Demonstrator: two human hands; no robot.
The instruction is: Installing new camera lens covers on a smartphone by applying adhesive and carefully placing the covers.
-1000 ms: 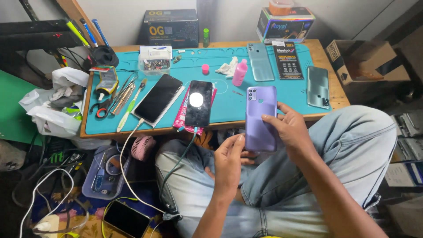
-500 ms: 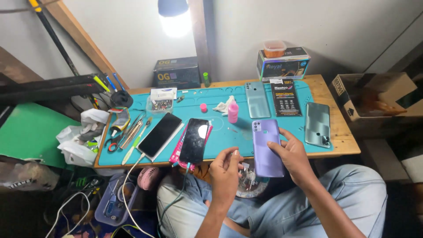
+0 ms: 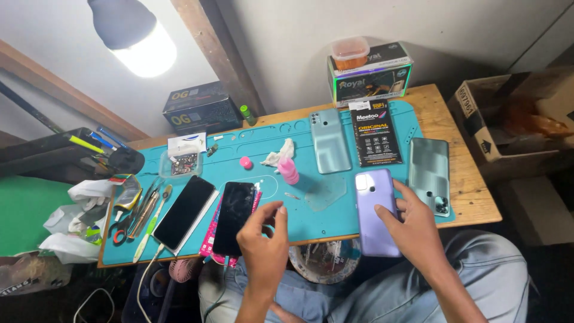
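**Purple phone under the right hand, black phone just past the left**

The right hand point(image 3: 412, 230) lies over the lower right part of a purple phone point(image 3: 373, 206), back side up, fingers spread along its right edge and thumb across its face; it grips the phone loosely, not closed into a fist. The phone rests on the teal mat point(image 3: 311, 215) with its lower end hanging over the near edge of the table point(image 3: 472, 203). Its long axis runs away from the person, almost straight up the picture, with the camera block at the far end. So the phone's free length lies ahead of the right hand and slightly to its left.

The left hand point(image 3: 263, 248) hovers over the mat's near edge, fingers curled, thumb and forefinger drawn toward each other. Whether it pinches some small thing I cannot tell. A black phone point(image 3: 234, 216), screen up, lies just to its left, touching or nearly touching the fingertips, its long axis leaning a little to the right. This hand is well apart from the purple phone; the right hand is plainly the nearer one to it.

Farther out lie a pink bottle point(image 3: 289, 170), a green phone point(image 3: 330, 140) near the mat's far side and another green phone point(image 3: 429, 173) just right of the right hand
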